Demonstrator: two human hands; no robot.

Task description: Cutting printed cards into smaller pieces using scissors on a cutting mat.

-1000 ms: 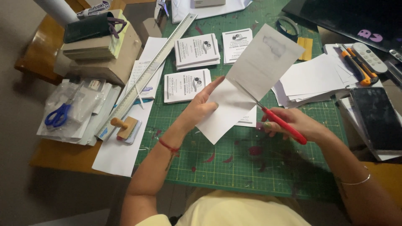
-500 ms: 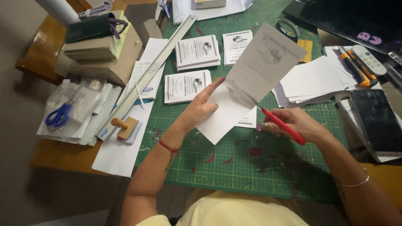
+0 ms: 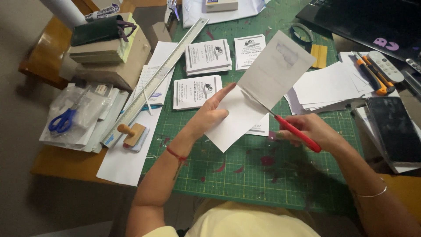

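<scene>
At far left of frame, blue-handled scissors (image 3: 61, 121) in clear plastic bag on wooden desk (image 3: 52, 160); cardboard box (image 3: 115, 66) above. Long metal ruler (image 3: 162, 72) runs diagonally beside wooden stamp (image 3: 131, 134). Centre: green cutting mat (image 3: 245, 180), printed card stacks (image 3: 208, 56). Left hand (image 3: 211, 115) pinches white paper sheet (image 3: 258, 94) held above mat. Right hand (image 3: 309, 131) closed around red-handled scissors (image 3: 298, 134), blades in sheet. Right: loose paper pile (image 3: 329, 85), dark tablet (image 3: 394, 127).

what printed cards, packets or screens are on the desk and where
Printed card stacks: three white rectangular piles on the green mat, above the left hand.
Dark screen: black rectangle, right edge.
Plastic bag: clear, far left, blue scissors on it.
Cardboard box: tan, top left.
</scene>
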